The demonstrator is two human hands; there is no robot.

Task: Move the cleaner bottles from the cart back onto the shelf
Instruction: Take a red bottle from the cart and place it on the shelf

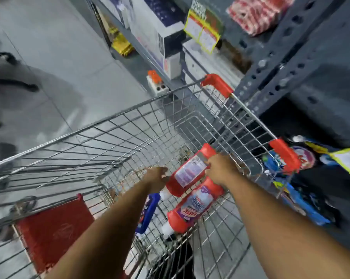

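Note:
Inside the wire cart (pixel 113 119), both my hands hold one red cleaner bottle (pixel 187 174) with a white label. My left hand (pixel 157 179) grips its lower end near the white cap. My right hand (pixel 220 170) grips its right side. A second red cleaner bottle (pixel 192 208) lies on the cart floor just below it, cap toward me. A blue bottle (pixel 150 210) lies to the left, partly hidden behind my left forearm. The grey metal shelf (pixel 303 63) stands to the right of the cart.
The cart's red corner guards (pixel 217 85) sit close against the shelf upright. Blue packages (pixel 303 204) fill the low shelf at right. Boxes (pixel 162 43) and a yellow price tag (pixel 203 31) are on the shelf ahead. A red child-seat flap (pixel 55 232) is at the cart's near left.

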